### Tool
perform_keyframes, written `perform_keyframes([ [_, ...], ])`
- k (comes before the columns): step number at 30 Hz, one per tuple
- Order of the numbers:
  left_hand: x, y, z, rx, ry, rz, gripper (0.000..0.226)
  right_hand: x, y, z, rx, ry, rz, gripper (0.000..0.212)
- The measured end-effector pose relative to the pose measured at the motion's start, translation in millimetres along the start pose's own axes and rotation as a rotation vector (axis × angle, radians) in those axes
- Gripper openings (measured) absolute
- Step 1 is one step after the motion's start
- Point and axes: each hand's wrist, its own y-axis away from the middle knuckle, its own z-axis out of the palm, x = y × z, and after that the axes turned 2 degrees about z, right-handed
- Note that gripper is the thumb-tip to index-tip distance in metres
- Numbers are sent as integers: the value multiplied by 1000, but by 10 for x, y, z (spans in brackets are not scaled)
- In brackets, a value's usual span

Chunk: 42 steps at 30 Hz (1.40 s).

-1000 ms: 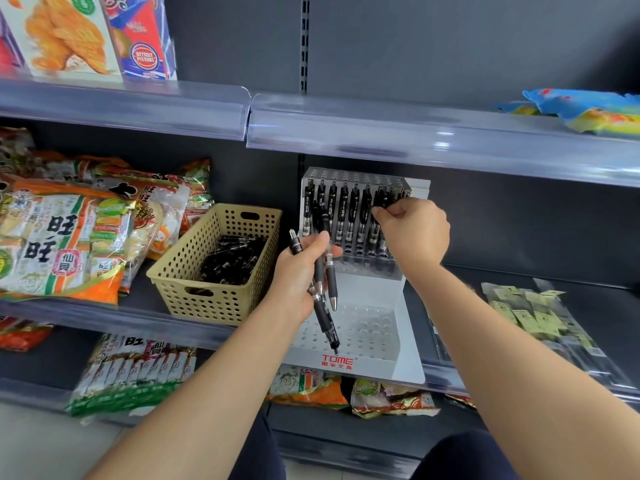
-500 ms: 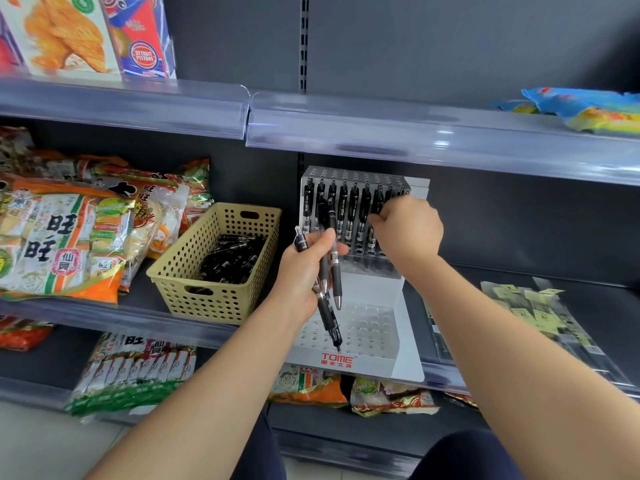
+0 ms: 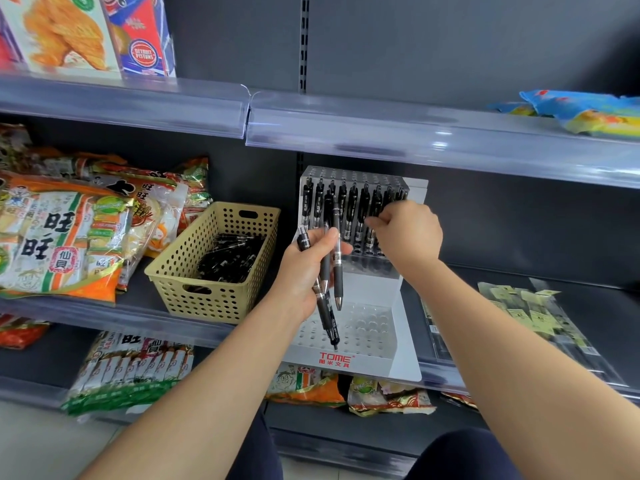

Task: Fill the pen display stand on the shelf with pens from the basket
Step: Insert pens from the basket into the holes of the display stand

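The dark shelf [image 3: 595, 306] carries big snack bags [image 3: 62, 237] at nine o'clock. The white pen stand [image 3: 363, 358] sits at centre. Just beside it, at its nine o'clock, is the tan basket [image 3: 207, 299] of loose pens [image 3: 228, 258]. The left hand [image 3: 304, 271] grips a few black pens [image 3: 337, 268] in front of the stand, tips down. The right hand [image 3: 405, 233] is curled at the upper row of pens [image 3: 353, 209]; whether it pinches one I cannot tell.
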Motion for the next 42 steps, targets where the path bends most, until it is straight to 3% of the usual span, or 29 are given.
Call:
perform_keyframes([
  [4, -19, -8, 11, -24, -32, 8, 6, -18, 75, 31, 5, -197, -15, 53],
  [8, -51, -3, 12, -44, -30, -30, 7, -148, 147, 3, -292, -788, 93, 47],
  [10, -65, -11, 5, -45, -34, -31, 7, -158, 168, -39, -405, -948, 153, 39],
  [17, -60, -47, 3, 5, -46, 3, 7, -47, 133, -52, -642, -1046, 136, 16],
  [26, -87, -103, -39, -13, -128, 62, 27, -25, 61, -42, -784, -1070, 155, 9],
  [32, -93, -119, -23, 32, -140, 61, 18, -59, 24, -77, -623, -1157, 125, 10],
  [42, -120, -129, -72, 61, -107, 60, 20, -184, -77, -243, -35, -942, 112, 21],
])
